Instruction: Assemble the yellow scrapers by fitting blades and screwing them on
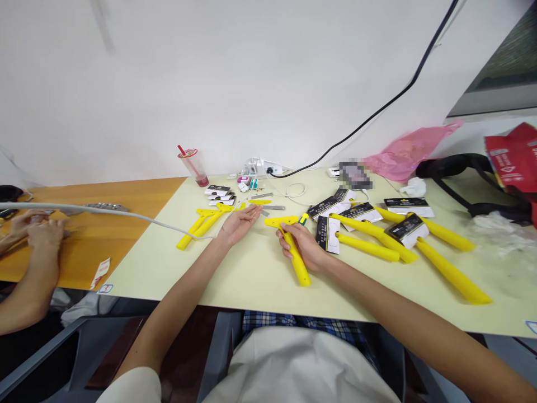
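The right hand (304, 245) is closed around a smooth yellow T-shaped tool (299, 265), plastic-looking, its flat crosshead beyond the fingers and its rounded shaft slanting out below the grip toward the table's near edge. A green-and-yellow handle (303, 219) shows just beyond that grip. The left hand (241, 223) is wide open, palm up, near thin grey flat strips (273, 207). To the right of the holding grip, yellow tools with black-and-white cards (369, 251) crowd the pale table (251, 280); left of the open hand lie more yellow T-shaped tools (203, 225). A white cable (138, 214) crosses beside the left wrist.
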Demonstrator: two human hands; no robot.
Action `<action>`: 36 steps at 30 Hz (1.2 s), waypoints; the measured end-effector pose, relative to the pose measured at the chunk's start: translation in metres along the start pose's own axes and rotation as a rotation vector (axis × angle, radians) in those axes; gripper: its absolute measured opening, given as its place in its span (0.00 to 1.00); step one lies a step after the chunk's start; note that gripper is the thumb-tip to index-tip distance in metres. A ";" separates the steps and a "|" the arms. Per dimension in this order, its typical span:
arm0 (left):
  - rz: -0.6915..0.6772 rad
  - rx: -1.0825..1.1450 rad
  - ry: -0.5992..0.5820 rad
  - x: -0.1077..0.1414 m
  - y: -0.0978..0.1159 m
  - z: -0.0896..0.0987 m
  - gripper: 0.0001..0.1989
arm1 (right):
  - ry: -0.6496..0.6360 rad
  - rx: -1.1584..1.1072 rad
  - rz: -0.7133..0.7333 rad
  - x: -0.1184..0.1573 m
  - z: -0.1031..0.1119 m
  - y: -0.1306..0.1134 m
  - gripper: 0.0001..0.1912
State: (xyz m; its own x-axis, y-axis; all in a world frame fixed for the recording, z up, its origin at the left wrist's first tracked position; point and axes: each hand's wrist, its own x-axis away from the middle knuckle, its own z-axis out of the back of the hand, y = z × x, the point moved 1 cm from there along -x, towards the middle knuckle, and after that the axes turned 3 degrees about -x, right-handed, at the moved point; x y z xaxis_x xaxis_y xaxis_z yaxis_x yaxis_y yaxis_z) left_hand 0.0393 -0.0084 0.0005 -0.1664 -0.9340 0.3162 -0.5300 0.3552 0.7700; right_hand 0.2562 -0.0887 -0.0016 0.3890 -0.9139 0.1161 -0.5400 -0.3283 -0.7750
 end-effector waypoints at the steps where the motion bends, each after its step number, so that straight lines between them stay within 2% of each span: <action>1: -0.017 -0.024 -0.015 0.001 0.000 0.000 0.39 | 0.000 -0.001 -0.001 0.000 0.000 0.000 0.21; 6: -0.104 -0.114 -0.150 0.002 -0.003 -0.002 0.26 | 0.009 0.000 -0.022 0.000 0.000 0.002 0.21; 13: -0.117 -0.219 -0.277 0.009 -0.003 -0.007 0.17 | -0.009 0.038 -0.118 0.000 0.000 0.006 0.18; 17: -0.138 -0.303 -0.364 0.018 -0.002 -0.013 0.17 | -0.042 0.073 -0.188 0.001 -0.001 0.007 0.18; 21: -0.167 -0.400 -0.421 0.027 -0.007 -0.022 0.18 | -0.040 0.054 -0.188 0.000 -0.001 0.009 0.15; 27: -0.238 -0.649 -0.392 0.029 -0.018 -0.027 0.20 | 0.027 -0.064 -0.225 -0.004 -0.001 0.009 0.07; 30: -0.266 -0.765 -0.386 0.028 -0.022 -0.026 0.21 | 0.047 -0.076 -0.247 -0.006 -0.002 0.009 0.07; 36: -0.418 -0.998 -0.420 0.023 -0.028 -0.022 0.26 | 0.085 -0.098 -0.221 -0.010 -0.001 0.011 0.03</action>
State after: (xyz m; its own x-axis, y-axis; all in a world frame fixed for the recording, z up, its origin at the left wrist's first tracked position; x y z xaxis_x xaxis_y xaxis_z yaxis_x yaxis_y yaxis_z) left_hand 0.0685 -0.0395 -0.0021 -0.4951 -0.8589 -0.1310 0.2509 -0.2857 0.9249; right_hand 0.2459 -0.0835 -0.0107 0.4439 -0.8326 0.3312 -0.5201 -0.5404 -0.6614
